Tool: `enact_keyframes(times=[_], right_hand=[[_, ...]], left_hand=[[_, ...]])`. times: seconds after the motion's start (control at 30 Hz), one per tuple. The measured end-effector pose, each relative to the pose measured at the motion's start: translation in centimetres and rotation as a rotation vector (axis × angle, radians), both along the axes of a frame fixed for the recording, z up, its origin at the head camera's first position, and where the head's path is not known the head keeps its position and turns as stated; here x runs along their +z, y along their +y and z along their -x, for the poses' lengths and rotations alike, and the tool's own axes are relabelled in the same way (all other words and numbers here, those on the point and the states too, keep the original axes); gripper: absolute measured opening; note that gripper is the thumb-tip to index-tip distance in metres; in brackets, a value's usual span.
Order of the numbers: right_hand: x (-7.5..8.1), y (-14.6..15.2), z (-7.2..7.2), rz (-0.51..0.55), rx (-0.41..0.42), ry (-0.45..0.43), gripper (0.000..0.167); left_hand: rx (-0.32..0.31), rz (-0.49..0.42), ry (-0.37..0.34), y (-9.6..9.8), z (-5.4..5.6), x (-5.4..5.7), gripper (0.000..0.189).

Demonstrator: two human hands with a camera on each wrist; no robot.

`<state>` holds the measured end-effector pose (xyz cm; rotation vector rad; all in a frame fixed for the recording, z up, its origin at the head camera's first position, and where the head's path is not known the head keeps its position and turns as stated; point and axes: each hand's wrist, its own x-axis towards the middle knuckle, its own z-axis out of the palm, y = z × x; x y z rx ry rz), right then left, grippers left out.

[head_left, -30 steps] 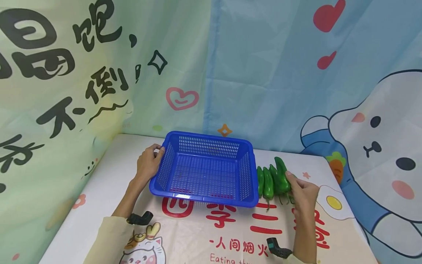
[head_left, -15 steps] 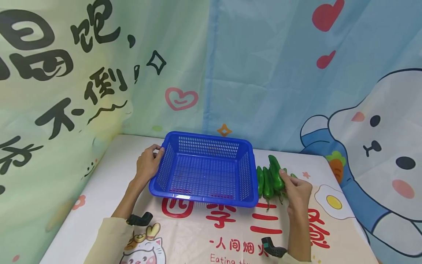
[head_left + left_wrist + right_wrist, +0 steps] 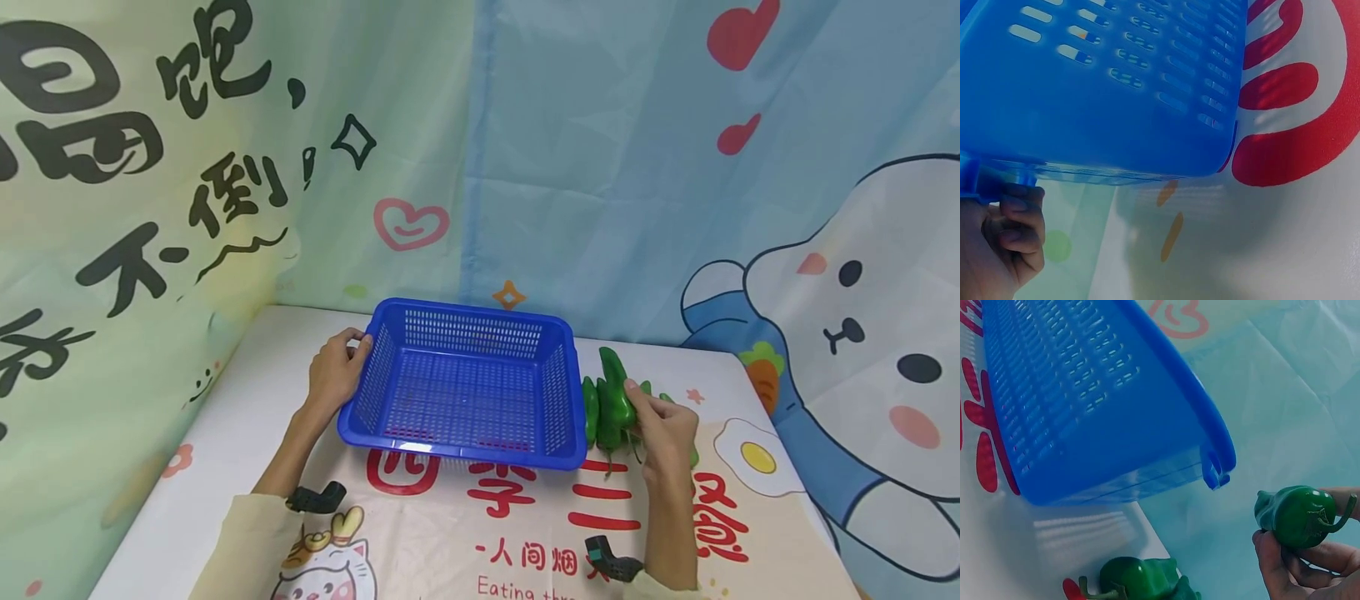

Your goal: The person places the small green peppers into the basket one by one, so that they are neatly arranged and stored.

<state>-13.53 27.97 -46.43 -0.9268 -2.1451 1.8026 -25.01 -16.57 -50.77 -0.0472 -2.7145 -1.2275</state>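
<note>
A blue perforated plastic basket [image 3: 465, 400] sits on the table with nothing inside it. My left hand [image 3: 335, 367] grips its left rim; in the left wrist view the curled fingers [image 3: 1022, 219] show under that rim. To the right of the basket, my right hand [image 3: 663, 425] pinches a green pepper [image 3: 615, 392] between thumb and fingers, held up over the other peppers. In the right wrist view this pepper [image 3: 1302, 515] is seen stem end on, apart from the basket wall. Several more green peppers [image 3: 591, 412] lie beside the basket's right side, partly hidden by the right hand.
The table [image 3: 262, 367] bears a printed cloth with red characters [image 3: 603, 493] and a fried egg drawing [image 3: 757, 457]. A printed curtain [image 3: 600, 167] hangs right behind the table and along its left side.
My right hand has moved left toward the basket with the pepper, uncovering other peppers on its right. The left hand and the basket have stayed in place.
</note>
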Motion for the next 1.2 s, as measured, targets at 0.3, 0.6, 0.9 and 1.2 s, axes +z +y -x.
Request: enact_keyframes(times=[0.3,0.6,0.9,1.2], right_hand=[[0.4,-0.9,0.2,0.028,0.021,0.034,0.073],[0.7,-1.5,0.3,0.049,0.033,0.03,0.075],[1.0,-2.2,0.4,0.056,0.037,0.011,0.077],[1.1,-2.7,0.4,0.051,0.057,0.026,0.076]], left_hand=[[0.003,0.004,0.004,-0.1,0.1,0.0,0.041],[0.008,0.0,0.005,0.0,0.1,0.1,0.041],[0.004,0.004,0.0,0.0,0.2,-0.1,0.04],[0.006,0.004,0.002,0.0,0.1,-0.2,0.041]])
